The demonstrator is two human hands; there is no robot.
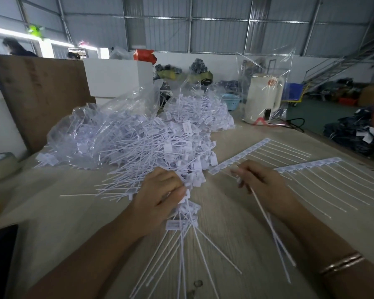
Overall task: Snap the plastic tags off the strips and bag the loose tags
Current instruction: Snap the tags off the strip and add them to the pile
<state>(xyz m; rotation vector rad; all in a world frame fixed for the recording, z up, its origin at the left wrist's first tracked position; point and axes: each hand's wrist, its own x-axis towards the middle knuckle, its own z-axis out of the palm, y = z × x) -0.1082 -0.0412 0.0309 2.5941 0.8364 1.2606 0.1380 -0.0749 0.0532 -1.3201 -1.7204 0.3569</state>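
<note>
1. A bundle of loose tags (183, 221) is being gripped in the left hand (158, 197), fingers curled round the tag heads, with the thin white tails fanning out toward the camera over the pale wood-grain worktop (235, 234).
2. A few tags (266, 214) are being pinched in the right hand (261, 184), their long tails trailing back beneath the wrist, where a bangle (341, 264) is being worn on the forearm.
3. Two uncut strips (268, 147), each a header bar with a comb of white tails, are being left lying flat on the worktop just beyond and to the right of the right hand; the nearer strip's end is lying close to the fingertips.
4. A large heap of loose tags (156, 143) is being kept behind the left hand, spilling out of a clear plastic bag (91, 126).
5. A white kettle (263, 98) wrapped in clear plastic is being kept at the worktop's far edge.
</note>
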